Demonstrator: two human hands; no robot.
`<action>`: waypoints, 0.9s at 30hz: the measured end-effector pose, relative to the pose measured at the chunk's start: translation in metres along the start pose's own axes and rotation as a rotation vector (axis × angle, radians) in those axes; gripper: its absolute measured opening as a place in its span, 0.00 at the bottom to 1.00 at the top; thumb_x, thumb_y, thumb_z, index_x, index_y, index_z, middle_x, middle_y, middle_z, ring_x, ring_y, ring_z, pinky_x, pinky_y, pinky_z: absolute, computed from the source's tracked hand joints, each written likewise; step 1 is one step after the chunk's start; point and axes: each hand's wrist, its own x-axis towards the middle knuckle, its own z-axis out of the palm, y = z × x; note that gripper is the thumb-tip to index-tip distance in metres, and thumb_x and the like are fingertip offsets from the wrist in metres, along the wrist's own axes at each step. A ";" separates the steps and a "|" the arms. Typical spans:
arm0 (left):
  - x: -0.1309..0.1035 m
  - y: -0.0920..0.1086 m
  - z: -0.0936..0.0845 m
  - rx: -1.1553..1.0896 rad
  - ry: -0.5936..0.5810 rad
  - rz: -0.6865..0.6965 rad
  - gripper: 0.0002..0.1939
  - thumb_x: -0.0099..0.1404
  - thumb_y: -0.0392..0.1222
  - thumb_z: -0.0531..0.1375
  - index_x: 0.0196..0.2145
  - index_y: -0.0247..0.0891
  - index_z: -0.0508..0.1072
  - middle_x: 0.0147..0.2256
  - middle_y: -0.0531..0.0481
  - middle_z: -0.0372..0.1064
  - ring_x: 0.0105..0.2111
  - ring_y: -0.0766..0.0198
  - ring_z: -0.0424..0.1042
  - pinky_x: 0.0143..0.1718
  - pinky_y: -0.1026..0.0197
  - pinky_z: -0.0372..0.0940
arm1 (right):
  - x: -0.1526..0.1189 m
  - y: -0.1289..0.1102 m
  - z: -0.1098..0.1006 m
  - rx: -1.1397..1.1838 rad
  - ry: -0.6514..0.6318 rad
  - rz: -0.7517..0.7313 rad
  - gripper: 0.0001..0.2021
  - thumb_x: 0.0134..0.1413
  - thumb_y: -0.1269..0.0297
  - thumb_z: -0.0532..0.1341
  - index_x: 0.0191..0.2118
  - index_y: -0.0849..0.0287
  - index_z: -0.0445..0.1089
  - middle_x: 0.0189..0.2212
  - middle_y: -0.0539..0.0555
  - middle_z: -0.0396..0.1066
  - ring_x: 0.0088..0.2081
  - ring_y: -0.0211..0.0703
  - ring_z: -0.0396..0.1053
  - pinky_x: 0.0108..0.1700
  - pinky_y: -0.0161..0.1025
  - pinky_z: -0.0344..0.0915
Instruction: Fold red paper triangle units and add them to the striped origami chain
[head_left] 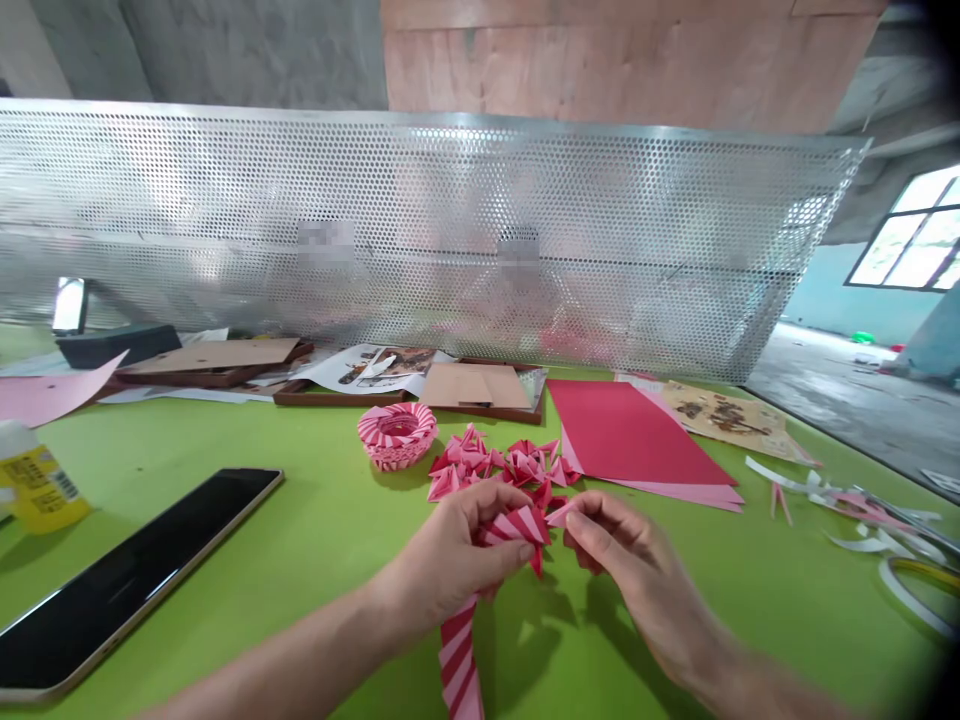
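My left hand (pixel 487 545) is closed around a striped chain of folded paper (pixel 460 655) in red and pink, whose tail hangs down toward the bottom edge. Between the thumb and fingers of my right hand (pixel 611 540) is a small pink folded paper piece (pixel 559 514), at the right end of the chain. I cannot tell whether it is inserted there. Just beyond my hands lies a pile of red and pink folded paper pieces (pixel 469 462). A round woven paper bowl (pixel 397 435), striped in the same colours, stands left of the pile.
Red paper sheets (pixel 637 430) lie at the right, with white paper strips and scissors (pixel 900 515) beyond. At the left are a black-screened phone or tablet (pixel 135 575) and a yellow-labelled glue bottle (pixel 37 480). A perforated metal panel (pixel 450 240) stands along the back.
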 end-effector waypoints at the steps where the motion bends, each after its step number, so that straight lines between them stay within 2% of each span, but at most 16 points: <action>1: 0.000 0.000 0.000 0.028 0.008 0.019 0.12 0.54 0.38 0.62 0.36 0.35 0.65 0.23 0.59 0.61 0.17 0.76 0.55 0.18 0.72 0.52 | 0.000 0.000 0.000 0.000 -0.006 0.007 0.10 0.56 0.58 0.57 0.29 0.58 0.68 0.23 0.47 0.62 0.25 0.36 0.56 0.27 0.30 0.56; 6: -0.002 -0.004 0.003 0.200 0.080 0.164 0.04 0.58 0.36 0.58 0.33 0.36 0.68 0.24 0.58 0.62 0.20 0.74 0.56 0.21 0.71 0.53 | -0.003 -0.005 0.002 0.008 -0.040 0.016 0.10 0.55 0.58 0.59 0.30 0.59 0.68 0.23 0.48 0.62 0.25 0.36 0.56 0.26 0.30 0.55; 11: -0.003 -0.007 0.004 0.346 0.140 0.268 0.13 0.58 0.38 0.58 0.42 0.38 0.70 0.32 0.53 0.69 0.30 0.66 0.66 0.31 0.67 0.61 | -0.005 -0.009 0.002 -0.025 -0.068 -0.004 0.10 0.55 0.59 0.58 0.30 0.59 0.67 0.25 0.49 0.63 0.27 0.38 0.60 0.28 0.31 0.58; 21: -0.007 -0.004 0.004 0.530 0.180 0.425 0.12 0.61 0.38 0.55 0.43 0.37 0.69 0.33 0.49 0.72 0.30 0.65 0.69 0.32 0.66 0.64 | -0.003 -0.005 -0.007 -0.100 -0.027 -0.095 0.12 0.57 0.56 0.55 0.30 0.57 0.67 0.24 0.48 0.61 0.26 0.39 0.58 0.27 0.33 0.58; 27: -0.007 -0.010 0.000 0.694 0.185 0.530 0.14 0.62 0.39 0.54 0.47 0.38 0.66 0.31 0.50 0.70 0.27 0.66 0.67 0.32 0.65 0.63 | -0.007 -0.013 -0.005 -0.111 -0.024 -0.191 0.08 0.57 0.60 0.56 0.31 0.58 0.67 0.24 0.49 0.62 0.26 0.39 0.59 0.27 0.33 0.58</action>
